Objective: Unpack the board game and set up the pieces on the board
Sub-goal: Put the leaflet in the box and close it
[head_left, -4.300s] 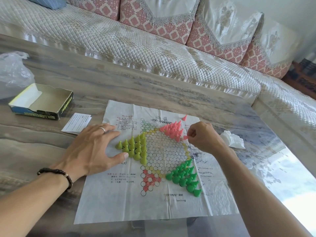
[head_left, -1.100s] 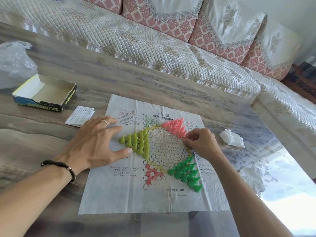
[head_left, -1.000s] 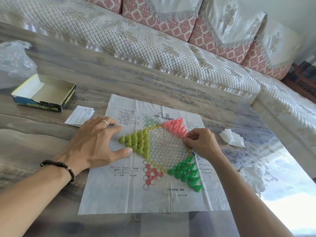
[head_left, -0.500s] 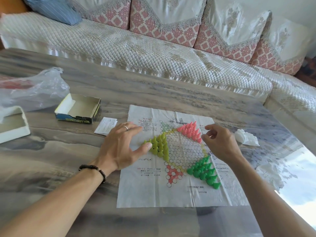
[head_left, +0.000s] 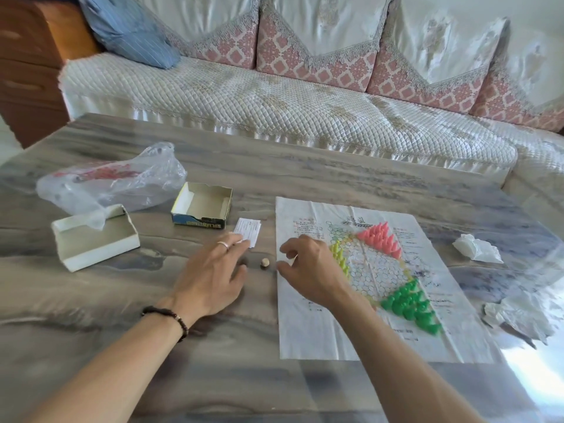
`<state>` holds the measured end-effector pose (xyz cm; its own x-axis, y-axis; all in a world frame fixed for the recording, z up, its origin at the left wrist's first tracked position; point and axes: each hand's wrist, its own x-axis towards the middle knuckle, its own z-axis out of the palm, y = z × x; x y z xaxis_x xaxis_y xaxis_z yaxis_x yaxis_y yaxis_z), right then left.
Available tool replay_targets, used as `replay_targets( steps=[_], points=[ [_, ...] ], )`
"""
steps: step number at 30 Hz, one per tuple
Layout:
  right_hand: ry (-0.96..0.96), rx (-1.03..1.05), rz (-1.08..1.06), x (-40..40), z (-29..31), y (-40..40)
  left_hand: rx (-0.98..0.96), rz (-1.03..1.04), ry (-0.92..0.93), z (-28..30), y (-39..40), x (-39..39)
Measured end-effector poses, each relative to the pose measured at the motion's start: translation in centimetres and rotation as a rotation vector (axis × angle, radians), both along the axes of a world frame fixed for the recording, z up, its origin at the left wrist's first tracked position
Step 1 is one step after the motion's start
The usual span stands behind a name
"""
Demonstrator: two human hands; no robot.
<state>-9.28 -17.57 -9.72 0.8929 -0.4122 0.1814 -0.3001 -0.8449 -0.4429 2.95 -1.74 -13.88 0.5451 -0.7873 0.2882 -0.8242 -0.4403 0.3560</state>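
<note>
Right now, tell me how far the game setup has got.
Done: board sheet spread; pink, yellow and green pieces fill three corners. In hand: nothing; left hand and right hand flank a small tan piece off the sheet. Left: possibly only that.

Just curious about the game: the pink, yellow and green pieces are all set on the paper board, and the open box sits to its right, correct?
Not quite. In the head view the open box sits left of the board, not right. The pink, yellow and green pieces are on the board.

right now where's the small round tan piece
In the head view the small round tan piece lies on the bare table, just off the left edge of the paper board, between the left hand and the right hand.
</note>
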Motion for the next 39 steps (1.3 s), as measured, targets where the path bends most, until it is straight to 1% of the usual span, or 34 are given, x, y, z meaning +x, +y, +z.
replay_targets(
  steps=[3, 6, 9, 13, 15, 17, 19, 21, 23, 26, 28, 31, 33, 36, 38, 39],
  points=[
    [0.024, 0.033, -0.021, 1.4, -0.8, 0.8, 0.098, -0.078, -0.029, -0.2, -1.3, 0.7],
    [0.071, 0.003, -0.017, 2.2, -1.3, 1.5, 0.224, -0.085, -0.027, -0.4, -2.1, 1.1],
    [0.110, -0.002, -0.027, 2.6, -1.3, 1.7, 0.204, -0.081, -0.041, -0.3, -1.4, 1.1],
    [0.098, 0.031, -0.046, 2.5, -1.3, 2.4, 0.040, -0.070, 0.019, 0.1, 1.1, 0.8],
    [0.086, 0.052, -0.050, 2.4, -1.3, 3.1, -0.001, 0.001, 0.069, 0.2, 2.4, 0.4],
    [0.071, 0.085, -0.049, 2.2, -1.3, 3.9, -0.008, 0.128, 0.105, 0.5, 3.2, -0.1],
    [0.056, 0.121, -0.050, 2.1, -1.1, 4.6, 0.051, 0.328, 0.112, 1.1, 3.1, 0.1],
    [0.038, 0.134, -0.061, 1.9, -0.9, 4.9, 0.178, 0.463, 0.118, 1.9, 2.3, 0.5],
    [0.021, 0.142, -0.070, 1.7, -0.8, 4.7, 0.230, 0.490, 0.182, 2.2, 1.1, 1.1],
    [0.015, 0.154, -0.089, 1.4, -1.0, 4.2, 0.231, 0.462, 0.390, 2.9, -0.4, 2.0],
    [0.009, 0.164, -0.109, 1.5, -1.2, 3.9, 0.207, 0.432, 0.447, 3.0, -0.9, 2.1],
    [-0.002, 0.197, -0.170, 2.0, -1.5, 3.7, 0.122, 0.362, 0.438, 2.9, -1.0, 1.5],
    [-0.030, 0.259, -0.164, 2.6, -1.4, 3.9, 0.044, 0.310, 0.463, 2.9, -0.1, 1.2],
    [-0.099, 0.458, -0.064, 4.8, -0.3, 5.4, -0.058, 0.237, 0.581, 3.7, 3.1, 2.1],
    [-0.123, 0.640, 0.005, 7.3, 0.6, 7.6, -0.139, 0.233, 0.626, 4.3, 6.2, 3.4],
    [-0.133, 0.697, 0.031, 8.8, 0.8, 9.0, -0.189, 0.249, 0.625, 4.6, 7.9, 4.1]
  ],
)
